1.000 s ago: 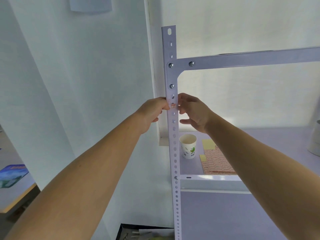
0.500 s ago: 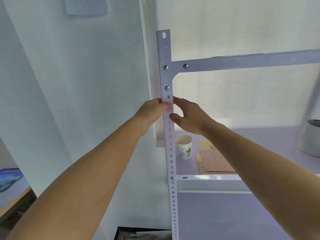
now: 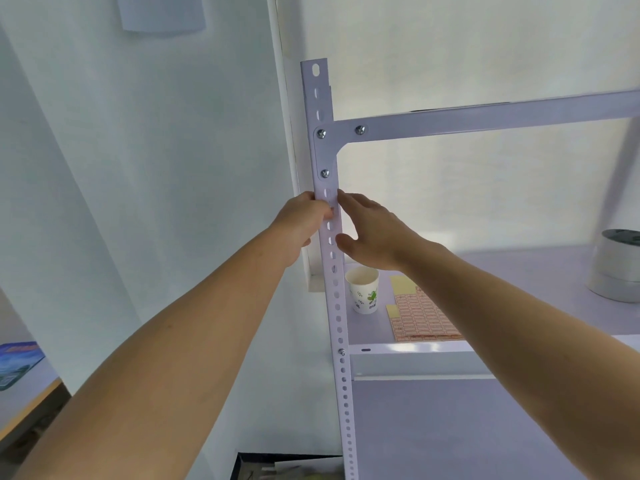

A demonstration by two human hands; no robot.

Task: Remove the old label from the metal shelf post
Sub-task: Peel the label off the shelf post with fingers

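**Item: old label** [image 3: 331, 211]. It sits on the front face of the metal shelf post [image 3: 337, 306], right at the left hand's fingertips and just left of the right forefinger's tip, a little below the lowest bracket screw [image 3: 325, 173]. Only a small dark-pinkish scrap shows. Its outline, and how much of it is lifted, cannot be told.

**Item: metal shelf post.** A perforated strip whose long axis stands upright. It runs between the two hands and carries on above and below the fingers.

**Item: left hand** [image 3: 301, 221]. It is left of the post and touching it. The fingers [image 3: 322, 209] are curled in, with their tips on the post face at the label. Whether they pinch the label or only scrape at it cannot be told.

**Item: right hand** [image 3: 375, 228]. It is right of the post. The fingers [image 3: 348, 200] are straight and together and hold nothing. The forefinger tip touches the post's right edge about level with the label, and the thumb lies just beside that edge lower down.

**Governing relation.** The label lies rightward of the left fingertips and leftward of the right ones. The left hand is the nearer, since it is already on the label. In my judgement the peel falls to the left hand, along the post's length or off its left edge, while the right hand braces.

**Also present:** a paper cup [image 3: 363, 289] and a sticker sheet [image 3: 426, 322], both on the shelf board well below the right fingers.
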